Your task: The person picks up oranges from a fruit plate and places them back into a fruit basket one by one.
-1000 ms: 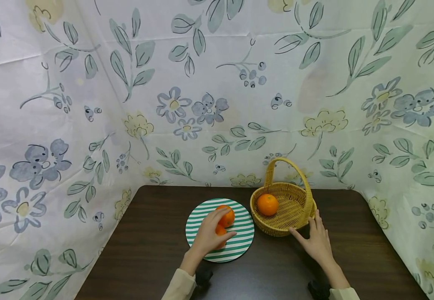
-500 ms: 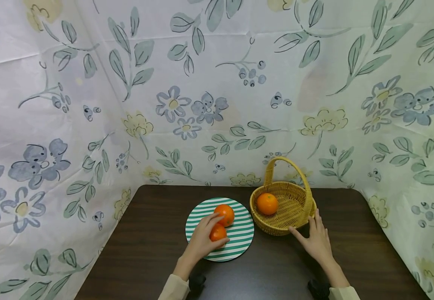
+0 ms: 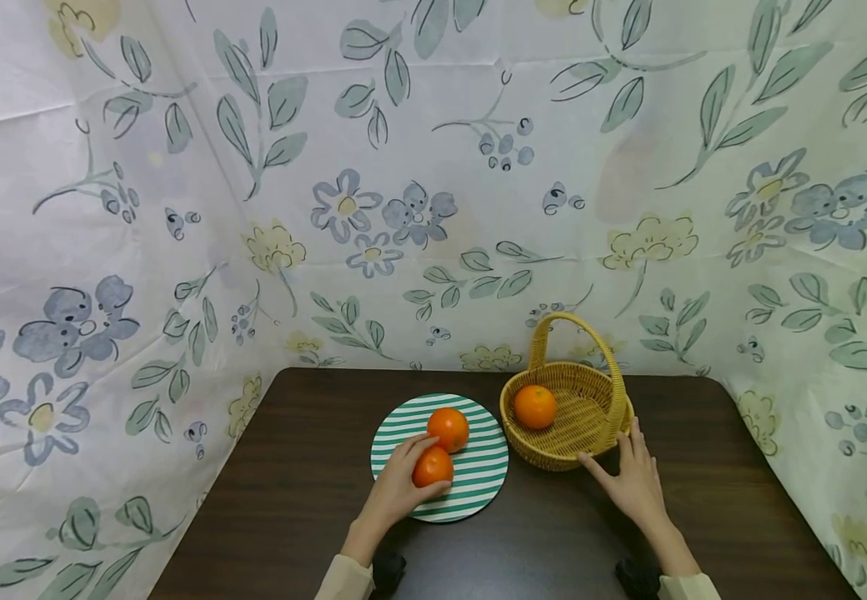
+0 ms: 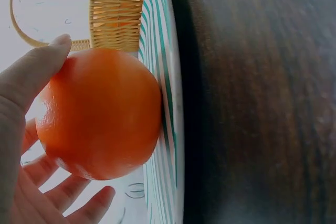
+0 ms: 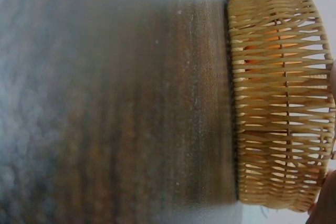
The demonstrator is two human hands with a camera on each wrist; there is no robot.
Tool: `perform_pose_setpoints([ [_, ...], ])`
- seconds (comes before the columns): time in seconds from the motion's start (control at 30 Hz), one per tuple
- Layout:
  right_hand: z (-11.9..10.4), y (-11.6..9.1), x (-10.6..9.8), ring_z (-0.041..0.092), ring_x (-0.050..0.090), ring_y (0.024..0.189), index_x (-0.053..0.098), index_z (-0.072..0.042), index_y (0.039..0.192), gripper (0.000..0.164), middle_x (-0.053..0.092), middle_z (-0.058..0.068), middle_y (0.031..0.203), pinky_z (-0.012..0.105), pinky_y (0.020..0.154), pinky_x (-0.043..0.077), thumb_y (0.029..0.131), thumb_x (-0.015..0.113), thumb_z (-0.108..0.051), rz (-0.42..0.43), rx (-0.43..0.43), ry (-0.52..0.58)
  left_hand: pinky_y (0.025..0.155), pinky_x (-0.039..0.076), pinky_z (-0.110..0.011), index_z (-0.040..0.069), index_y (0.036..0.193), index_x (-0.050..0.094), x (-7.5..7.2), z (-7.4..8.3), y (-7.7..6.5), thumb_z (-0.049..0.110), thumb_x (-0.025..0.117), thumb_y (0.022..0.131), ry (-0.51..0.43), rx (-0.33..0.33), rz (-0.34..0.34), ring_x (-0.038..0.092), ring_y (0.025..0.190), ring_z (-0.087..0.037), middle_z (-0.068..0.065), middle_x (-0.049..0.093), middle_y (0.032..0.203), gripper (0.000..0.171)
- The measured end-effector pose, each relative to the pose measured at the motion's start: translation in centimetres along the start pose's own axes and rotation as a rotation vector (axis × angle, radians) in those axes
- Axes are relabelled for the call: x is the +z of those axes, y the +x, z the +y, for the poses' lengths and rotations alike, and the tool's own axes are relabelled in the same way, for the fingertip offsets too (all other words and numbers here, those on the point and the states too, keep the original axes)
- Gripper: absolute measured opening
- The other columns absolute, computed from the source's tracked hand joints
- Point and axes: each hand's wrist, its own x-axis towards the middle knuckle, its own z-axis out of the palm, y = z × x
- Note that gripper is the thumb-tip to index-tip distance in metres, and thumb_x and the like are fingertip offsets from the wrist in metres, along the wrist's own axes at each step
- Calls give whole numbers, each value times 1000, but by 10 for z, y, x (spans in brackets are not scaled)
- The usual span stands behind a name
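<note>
Orange, glossy, round fruit (image 4: 105, 114); left hand (image 3: 396, 485) gripping it; right hand (image 3: 634, 483) spread against basket (image 3: 542, 453).

pale floral cloth backdrop (image 3: 433, 200), dark wood-grain table (image 3: 523, 525)

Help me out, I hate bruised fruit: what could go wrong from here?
The left hand cups the near orange, close to the far orange; moving one might nudge the other off the striped plate. The right hand touches the basket; pushing there might shift it and roll the orange inside.
</note>
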Motion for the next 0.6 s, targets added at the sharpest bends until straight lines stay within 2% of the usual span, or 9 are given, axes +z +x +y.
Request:
perform_pose_setpoints([
  [0.17, 0, 0, -1, 50, 12, 134, 30, 6, 138, 88, -9, 17, 154, 73, 97, 12, 84, 58, -57, -3, 3, -3, 87, 50, -45, 22, 133, 49, 3, -3, -2, 44, 74, 75, -10, -14, -22, 50, 111, -20, 3, 47, 132, 67],
  [0.3, 0, -1, -1, 51, 12, 133, 22, 5, 143, 93, -11, 16, 154, 73, 98, 11, 84, 56, -57, -18, 14, -2, 89, 49, -44, 22, 133, 49, 4, -4, -3, 44, 75, 74, -19, -26, -35, 50, 111, -19, 5, 47, 132, 68],
  [0.6, -1, 1, -1, 52, 11, 133, -4, -14, 150, 100, -14, 13, 154, 73, 98, 11, 84, 56, -58, -24, 23, -7, 86, 50, -44, 20, 131, 51, 2, -5, -4, 43, 75, 74, -32, -3, -21, 52, 107, -20, 2, 49, 128, 66],
])
